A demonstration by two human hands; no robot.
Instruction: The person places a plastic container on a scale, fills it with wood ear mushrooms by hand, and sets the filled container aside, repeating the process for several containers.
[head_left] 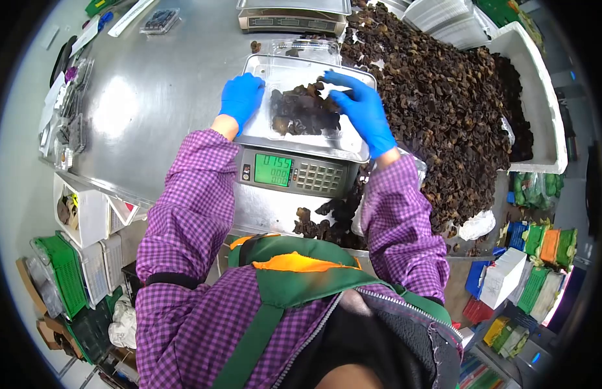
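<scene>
A clear plastic box with dark, wrinkled wood ear mushrooms in it sits on the metal tray of a scale. The green display reads about 0.155. My left hand, in a blue glove, is over the tray's left rim, fingers bunched together and curled down; what they may grip is hidden. At the box's right side hovers my right hand, also gloved in blue. Its thumb and forefinger are apart, with dark mushroom bits by the fingertips.
A large heap of wood ears spreads to the right, up to a white foam box. Behind stand a second scale and another clear box. Loose mushroom pieces lie near the front edge. Crates are on the floor.
</scene>
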